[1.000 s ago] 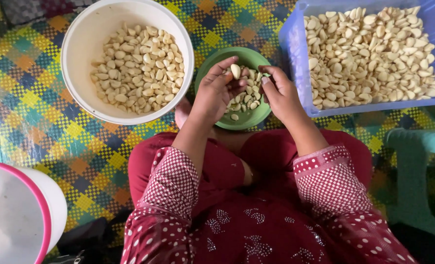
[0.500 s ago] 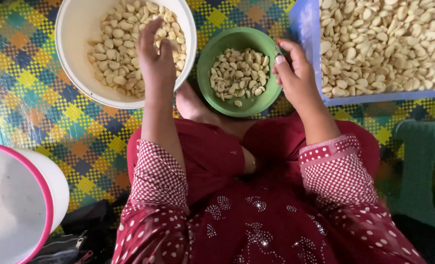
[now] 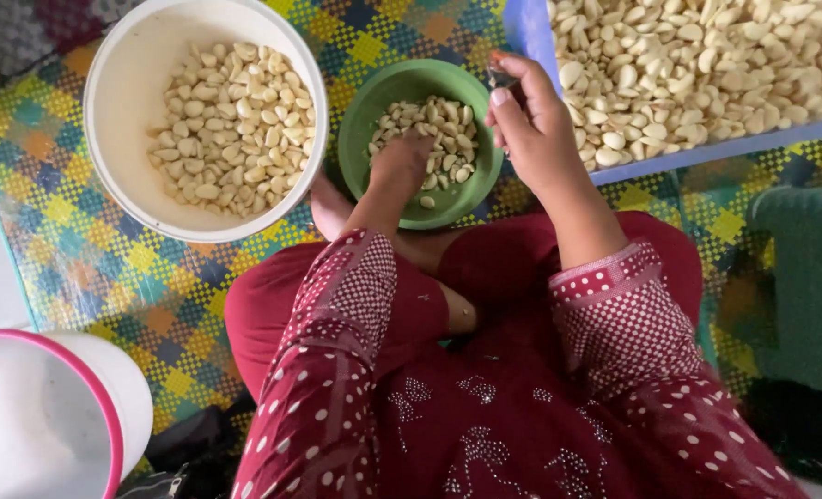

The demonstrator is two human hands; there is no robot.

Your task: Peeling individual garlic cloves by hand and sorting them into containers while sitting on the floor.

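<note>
Seated on a colourful checked mat (image 3: 78, 268), the person works over three containers of pale garlic cloves. The left hand (image 3: 400, 166) reaches down into the small green bowl (image 3: 365, 111), its fingers buried among the cloves (image 3: 429, 125) there, so I cannot tell whether they are curled round one or just feeling for it. The right hand (image 3: 535, 125) hovers at the bowl's right rim, just beside the blue tray (image 3: 614, 171), its fingers pinched narrow on a small dark thing (image 3: 501, 76), seemingly a little blade, though it is too small to be sure. The white bucket (image 3: 120, 139) on the left holds a shallow layer of cloves across its bottom, with much of its wall bare above them. The blue tray on the right is heaped full. Judged from these piles, the work looks well under way but far from over: a fair share sits in the bucket, a handful lies in the green bowl, and the biggest heap waits in the tray. A pink-rimmed white tub (image 3: 32, 416) stands near the left knee
</note>
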